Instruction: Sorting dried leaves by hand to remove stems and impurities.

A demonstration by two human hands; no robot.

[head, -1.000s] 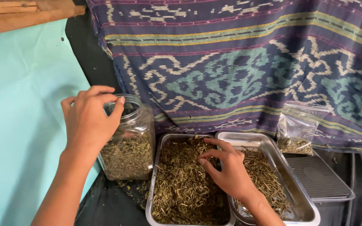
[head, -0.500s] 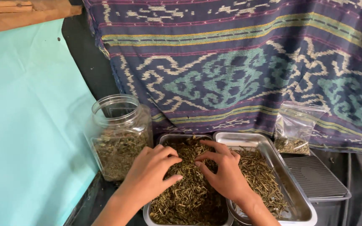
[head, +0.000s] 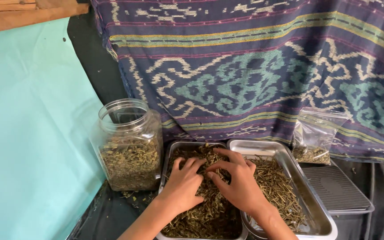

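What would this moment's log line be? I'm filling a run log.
left hand: in dried herbs | right hand: same | left tray | jar: open

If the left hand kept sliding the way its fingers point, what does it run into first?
The left hand points up and right across the dried stems; it would likely meet the right hand's fingers almost at once, before the left tray's far rim.

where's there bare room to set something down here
Free: the dark ridged tray right of the metal trays, below the plastic bag. Crowded: both hands, left hand and right hand, fill the left metal tray beside the jar.
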